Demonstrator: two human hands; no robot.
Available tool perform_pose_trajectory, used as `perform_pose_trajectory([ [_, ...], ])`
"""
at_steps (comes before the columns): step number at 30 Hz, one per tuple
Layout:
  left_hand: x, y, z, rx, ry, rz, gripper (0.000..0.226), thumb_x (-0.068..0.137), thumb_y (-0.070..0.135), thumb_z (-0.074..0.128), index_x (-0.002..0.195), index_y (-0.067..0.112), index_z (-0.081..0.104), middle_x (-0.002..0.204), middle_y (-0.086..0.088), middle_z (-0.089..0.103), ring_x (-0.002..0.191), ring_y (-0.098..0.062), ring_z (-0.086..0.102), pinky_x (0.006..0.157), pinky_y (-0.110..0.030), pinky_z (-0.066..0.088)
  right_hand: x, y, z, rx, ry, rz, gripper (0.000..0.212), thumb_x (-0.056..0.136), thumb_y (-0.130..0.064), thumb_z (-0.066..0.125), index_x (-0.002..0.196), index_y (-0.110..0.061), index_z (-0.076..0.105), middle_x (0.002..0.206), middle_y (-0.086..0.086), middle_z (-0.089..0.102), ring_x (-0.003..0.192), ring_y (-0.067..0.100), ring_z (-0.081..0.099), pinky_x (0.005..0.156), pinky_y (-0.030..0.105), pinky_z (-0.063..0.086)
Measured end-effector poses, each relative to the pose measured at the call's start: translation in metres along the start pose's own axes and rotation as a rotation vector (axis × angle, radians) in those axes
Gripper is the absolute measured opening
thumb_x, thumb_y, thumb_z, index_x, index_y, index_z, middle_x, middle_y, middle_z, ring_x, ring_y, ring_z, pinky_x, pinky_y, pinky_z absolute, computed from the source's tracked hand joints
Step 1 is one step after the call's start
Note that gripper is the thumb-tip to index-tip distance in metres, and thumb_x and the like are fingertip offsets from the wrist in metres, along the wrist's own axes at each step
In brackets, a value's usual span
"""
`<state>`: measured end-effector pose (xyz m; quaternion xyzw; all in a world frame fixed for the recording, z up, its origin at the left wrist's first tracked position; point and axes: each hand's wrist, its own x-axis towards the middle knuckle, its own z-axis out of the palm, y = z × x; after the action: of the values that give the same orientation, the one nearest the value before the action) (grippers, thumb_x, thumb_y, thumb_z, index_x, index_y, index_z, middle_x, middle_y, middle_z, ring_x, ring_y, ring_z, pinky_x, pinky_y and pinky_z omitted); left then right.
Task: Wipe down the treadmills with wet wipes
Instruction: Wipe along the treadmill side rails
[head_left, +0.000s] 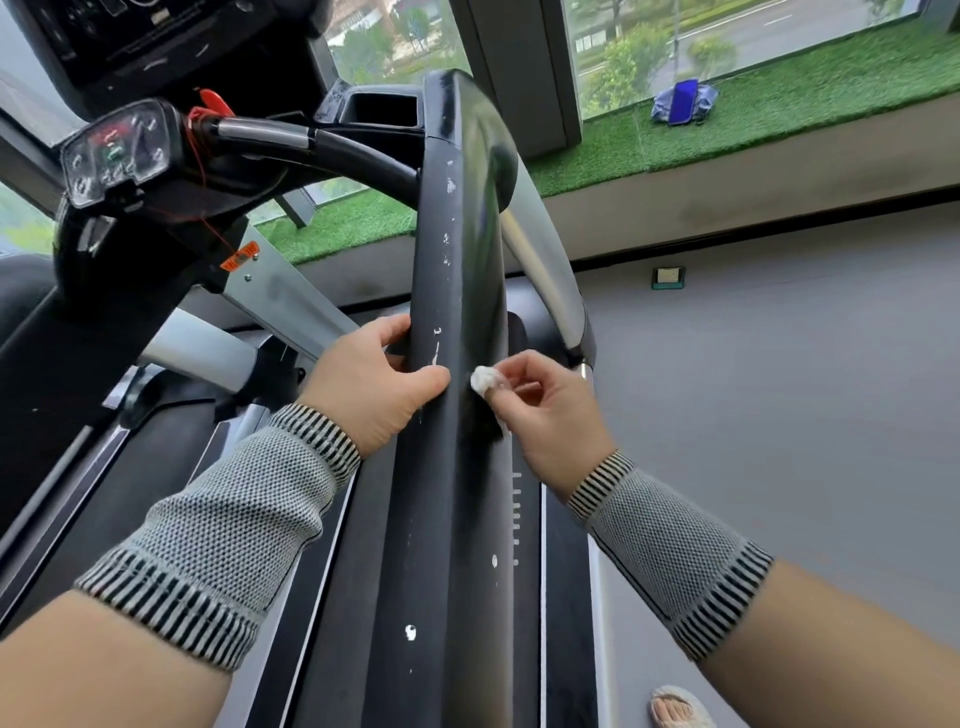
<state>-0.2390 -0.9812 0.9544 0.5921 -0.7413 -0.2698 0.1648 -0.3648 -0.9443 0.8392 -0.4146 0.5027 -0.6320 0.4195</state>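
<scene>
Along the middle of the view runs the long black side handrail (457, 291) of a treadmill, scuffed with small white marks, rising from the bottom edge toward the black cup-holder tray (382, 106) beside the console. On its left flank the left hand (371, 387) wraps round the rail, fingers tucked behind it and thumb laid across the front face. Just to the right, the right hand (545, 410) pinches a small crumpled white wet wipe (484, 380) between thumb and fingertips, the wad pressed against the rail's right edge. Both forearms wear grey knitted mesh sleeves with black-and-white striped cuffs (223, 540). At upper left sits the black oval control pad (117, 150) with a red safety clip and cord (208, 111) hanging from it. Behind, a strip of green artificial turf (779, 114) lines the windowsill, and on it lies a blue bag with a bright blue rectangular object on top (683, 101). Grey floor (779, 364) spreads to the right, where a sandalled foot (678, 706) shows at the bottom edge.
</scene>
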Motion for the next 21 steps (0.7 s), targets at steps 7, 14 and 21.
perform_pose_trajectory([
  [7, -0.001, -0.002, 0.000, 0.009, -0.001, 0.022, 0.043, 0.082, 0.016, 0.071, 0.122, 0.028, 0.060, 0.097, 0.012, 0.071, 0.088, -0.005, 0.068, 0.093, -0.030, 0.051, 0.031, -0.016, 0.008, -0.116, 0.088, -0.085, 0.017, 0.085, -0.027, 0.069, 0.072, -0.031, 0.059, 0.072, -0.004, 0.057, 0.060, 0.007, 0.049, 0.064, 0.023, 0.044],
  [14, -0.002, -0.007, 0.004, -0.007, 0.026, 0.022, 0.066, 0.063, 0.040, 0.064, 0.127, 0.024, 0.056, 0.110, 0.007, 0.069, 0.094, -0.007, 0.067, 0.095, -0.035, 0.051, 0.000, -0.008, 0.002, -0.102, 0.061, -0.163, 0.012, 0.082, -0.010, 0.072, 0.080, -0.022, 0.072, 0.084, -0.001, 0.060, 0.069, 0.002, 0.056, 0.067, 0.013, 0.044],
  [21, -0.024, -0.010, 0.003, 0.326, 0.096, 0.326, 0.081, 0.065, 0.054, 0.046, 0.136, 0.015, 0.049, 0.145, 0.002, 0.042, 0.130, -0.017, 0.042, 0.109, -0.030, 0.032, -0.020, -0.002, -0.002, -0.110, 0.036, -0.182, 0.013, 0.082, -0.007, 0.071, 0.082, -0.019, 0.072, 0.085, 0.001, 0.062, 0.073, 0.006, 0.060, 0.069, 0.017, 0.049],
])
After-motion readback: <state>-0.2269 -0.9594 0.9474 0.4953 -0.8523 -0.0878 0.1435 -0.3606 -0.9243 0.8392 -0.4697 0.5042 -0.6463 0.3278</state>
